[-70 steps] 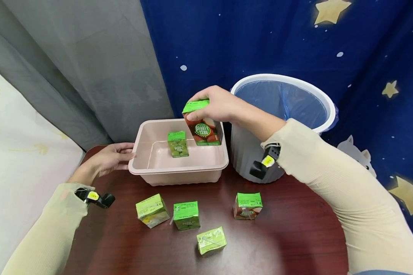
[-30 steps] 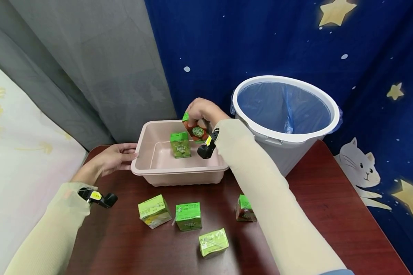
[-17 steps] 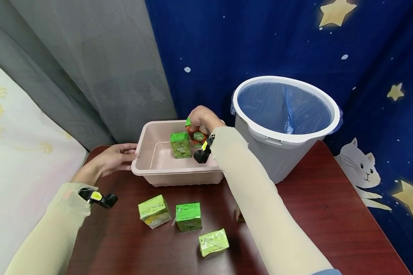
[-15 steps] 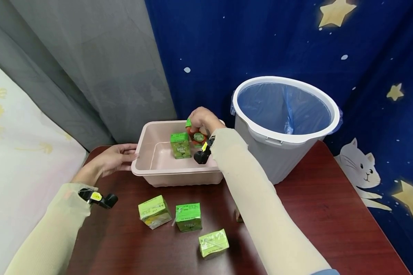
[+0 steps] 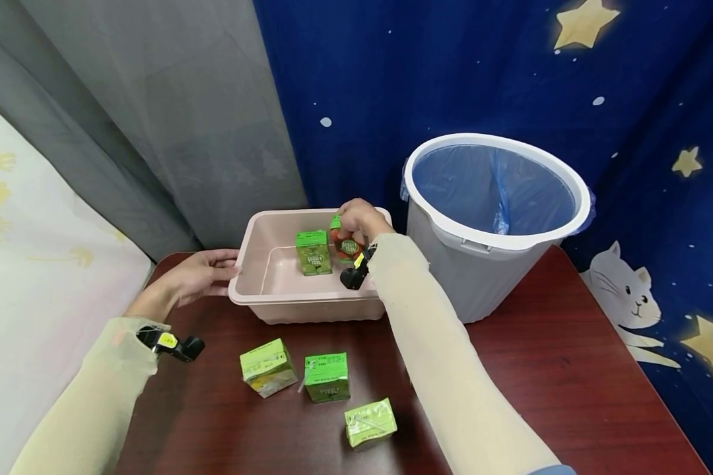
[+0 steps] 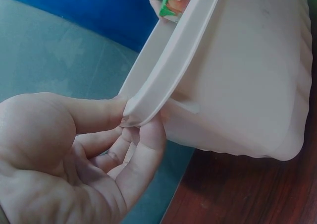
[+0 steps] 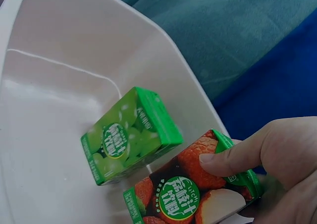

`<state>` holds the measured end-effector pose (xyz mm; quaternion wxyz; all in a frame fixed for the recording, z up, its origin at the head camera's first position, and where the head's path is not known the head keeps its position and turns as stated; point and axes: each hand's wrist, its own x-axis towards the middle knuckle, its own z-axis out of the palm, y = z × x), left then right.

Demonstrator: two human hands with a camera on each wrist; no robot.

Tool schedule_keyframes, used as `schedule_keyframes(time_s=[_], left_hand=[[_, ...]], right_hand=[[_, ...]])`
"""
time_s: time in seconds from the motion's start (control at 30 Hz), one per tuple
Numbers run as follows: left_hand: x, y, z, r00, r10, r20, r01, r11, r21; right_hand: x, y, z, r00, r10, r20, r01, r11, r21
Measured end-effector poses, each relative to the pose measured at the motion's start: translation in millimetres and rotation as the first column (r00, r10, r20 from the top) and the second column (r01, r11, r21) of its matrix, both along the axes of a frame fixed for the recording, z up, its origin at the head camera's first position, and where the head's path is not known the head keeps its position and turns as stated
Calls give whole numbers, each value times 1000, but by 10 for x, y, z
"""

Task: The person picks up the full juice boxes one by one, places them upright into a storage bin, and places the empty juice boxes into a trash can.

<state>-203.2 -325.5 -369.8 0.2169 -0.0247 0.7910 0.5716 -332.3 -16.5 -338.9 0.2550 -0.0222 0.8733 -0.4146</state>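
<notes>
My left hand (image 5: pixel 199 276) pinches the left rim of a pale pink plastic basin (image 5: pixel 309 301), thumb on top and fingers curled beneath it in the left wrist view. Inside the basin's right part, my right hand (image 5: pixel 364 219) grips a red lychee juice box (image 7: pixel 181 196) with a green top, its thumb across the printed front. Just left of it, a green juice box (image 7: pixel 119 137) stands in the basin, its top close to the lychee box. In front of the basin on the table are a yellow-green box (image 5: pixel 267 369), a green box (image 5: pixel 327 379) and another yellow-green box (image 5: pixel 370 422).
A grey bin (image 5: pixel 451 270) with a white rim and blue liner stands right of the basin. The dark red wooden table (image 5: pixel 546 369) extends to the right. Grey and blue curtains (image 5: pixel 356 86) hang behind. My right sleeve (image 5: pixel 445 343) crosses over the table.
My right hand has carried the lychee juice box from over the basin down into it, beside the green box. My forearm now hides the box on the table's right. My left hand stays on the rim.
</notes>
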Motion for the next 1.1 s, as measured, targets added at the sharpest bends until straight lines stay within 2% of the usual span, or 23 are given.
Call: schedule_keyframes(time_s=[0.1,0.37,0.53,0.63,0.97,1.1], left_hand=[[-5,4,-2,1000,-1,-2,1,1000,-1],[4,-5,-2,1000,-3,-7,3,1000,-6],[4,-4,-1,1000,-4,-5,4,1000,-11],[7,2,7,1000,-2,-6,2,1000,-8],[9,5,17,1000,-6,-9,6,1000,-13],[13,9,16,1000,0,-4,0,1000,-4]], right_hand=[[-8,17,-75,1000,0,-2,0,1000,19],[-7,33,-275,997,-47,61,55,989,-138],[-41,53,-374,1000,-4,4,4,997,-72],[-56,77,-423,1000,19,12,-18,999,-43],[-30,158,-465,998,20,63,-14,995,-97],[-30,161,-453,996,44,83,-35,994,-108]])
